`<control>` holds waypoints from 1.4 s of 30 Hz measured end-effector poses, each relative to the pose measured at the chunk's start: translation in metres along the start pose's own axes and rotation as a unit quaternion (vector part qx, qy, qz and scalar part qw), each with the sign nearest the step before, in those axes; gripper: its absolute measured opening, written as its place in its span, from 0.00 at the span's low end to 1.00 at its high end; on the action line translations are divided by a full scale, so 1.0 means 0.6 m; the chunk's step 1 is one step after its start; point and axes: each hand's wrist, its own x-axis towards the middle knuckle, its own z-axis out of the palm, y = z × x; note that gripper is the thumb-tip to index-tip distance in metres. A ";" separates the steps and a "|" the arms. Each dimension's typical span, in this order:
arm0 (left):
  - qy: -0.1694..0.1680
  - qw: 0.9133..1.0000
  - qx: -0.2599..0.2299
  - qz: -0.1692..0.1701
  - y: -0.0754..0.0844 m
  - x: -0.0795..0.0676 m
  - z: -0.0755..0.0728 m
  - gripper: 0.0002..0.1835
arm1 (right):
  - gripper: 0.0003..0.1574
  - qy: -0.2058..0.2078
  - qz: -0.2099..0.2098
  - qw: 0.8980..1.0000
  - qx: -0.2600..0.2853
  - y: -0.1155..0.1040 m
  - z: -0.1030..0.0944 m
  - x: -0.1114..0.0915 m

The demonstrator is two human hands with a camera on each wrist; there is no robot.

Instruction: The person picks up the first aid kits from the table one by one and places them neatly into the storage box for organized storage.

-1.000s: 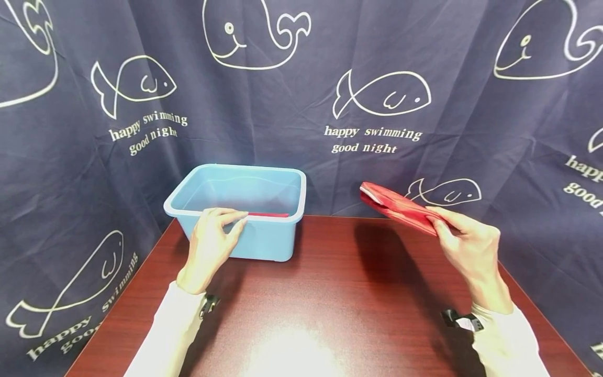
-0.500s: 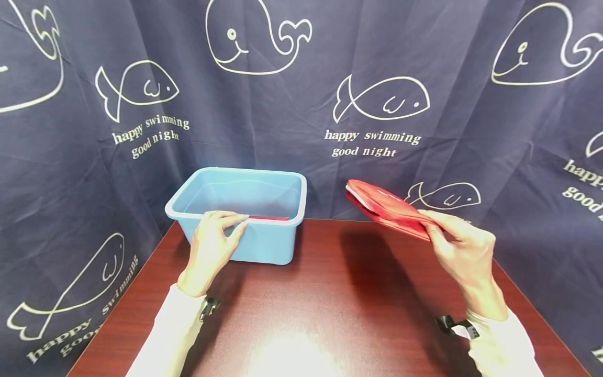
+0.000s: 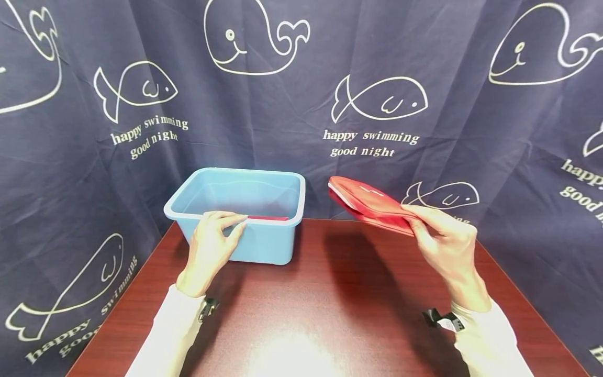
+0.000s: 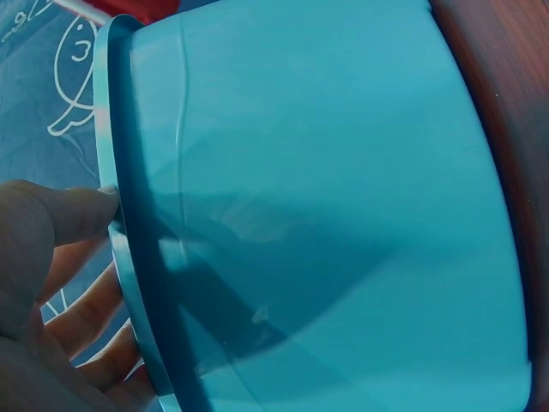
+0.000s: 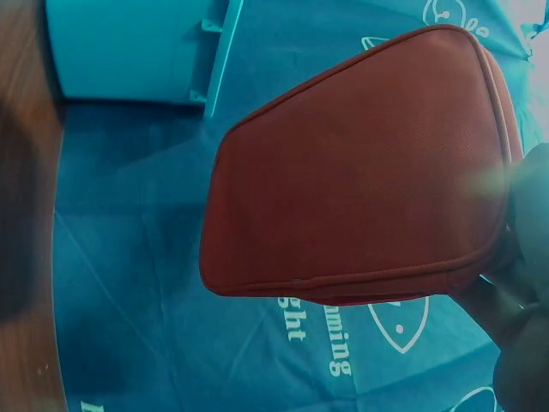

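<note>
My left hand (image 3: 209,250) grips the near rim of a light blue plastic tub (image 3: 264,241), the thumb outside and the fingers reaching over the edge. The thumb (image 4: 81,213) at the rim also shows in the left wrist view. To the right, my right hand (image 3: 445,241) pinches one end of a red pouch (image 3: 372,201) held up above the table. The pouch is flat with rounded corners; a white edge lines its parted far end, and small white print shows on top. Its plain underside fills much of the right wrist view.
Just behind the tub's near rim a strip of something red (image 3: 267,218) shows; the rest of it is hidden. The brown table (image 3: 301,293) carries the tub at back left. A dark blue curtain (image 3: 282,120) with white fish drawings surrounds the back and sides.
My right hand has moved left with the red pouch, bringing it closer to the tub, and more of its top shows. My left hand stays on the tub's rim.
</note>
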 end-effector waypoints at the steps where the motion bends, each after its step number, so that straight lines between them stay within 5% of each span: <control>1: 0.001 1.000 0.000 0.001 -0.001 0.000 0.000 0.10 | 0.16 -0.001 -0.001 1.000 0.003 -0.004 0.004 0.004; 18: 0.003 1.000 0.000 0.008 0.000 0.002 0.001 0.10 | 0.17 -0.025 -0.025 0.998 0.045 -0.031 0.061 0.055; 42: 0.008 1.000 0.001 0.008 -0.003 -0.001 0.004 0.10 | 0.15 -0.066 -0.051 0.986 0.142 -0.025 0.206 0.092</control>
